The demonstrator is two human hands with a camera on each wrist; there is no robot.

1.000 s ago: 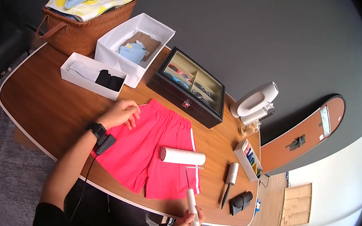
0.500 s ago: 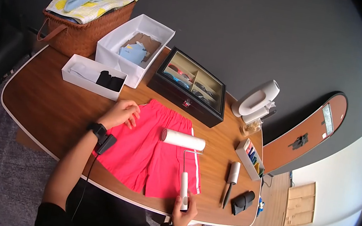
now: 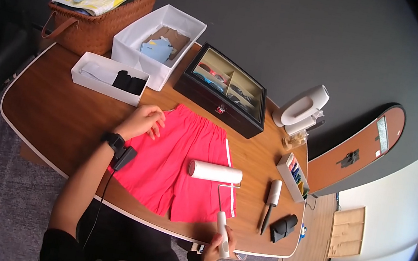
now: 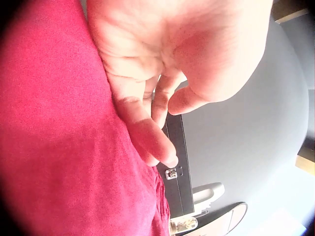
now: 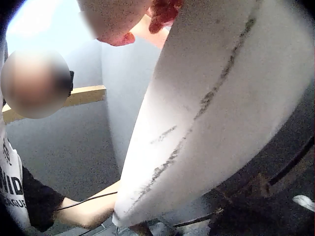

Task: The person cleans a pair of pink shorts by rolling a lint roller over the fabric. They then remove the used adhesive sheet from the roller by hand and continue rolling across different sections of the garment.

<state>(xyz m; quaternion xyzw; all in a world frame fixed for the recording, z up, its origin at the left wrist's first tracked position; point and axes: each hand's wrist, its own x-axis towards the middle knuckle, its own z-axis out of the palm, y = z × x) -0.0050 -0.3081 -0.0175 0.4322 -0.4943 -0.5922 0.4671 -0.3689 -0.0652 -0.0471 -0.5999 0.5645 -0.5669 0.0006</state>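
Pink shorts [image 3: 162,169] with a white side stripe lie spread on the wooden table. My left hand [image 3: 145,121] rests on their left side near the waistband, fingers loosely bent. In the left wrist view, that hand [image 4: 147,73] lies against the pink cloth with nothing in its grasp. My right hand [image 3: 213,246] grips the white handle of a lint roller [image 3: 216,173] at the table's front edge. The roller's wide white head lies across the right leg of the shorts. The right wrist view shows only part of the right hand, at the top.
Behind the shorts stands a black glass-topped case [image 3: 220,91]. To the left are a sock box [image 3: 107,93], a white bin [image 3: 139,67] and a woven basket [image 3: 96,30]. A smaller lint roller [image 3: 273,195], a black pouch [image 3: 283,228] and a narrow box [image 3: 293,178] lie right.
The lint roller in my right hand slid up the shorts toward the waistband, then came back toward the front edge. My left hand stays in place on the cloth. The head view has tilted slightly.
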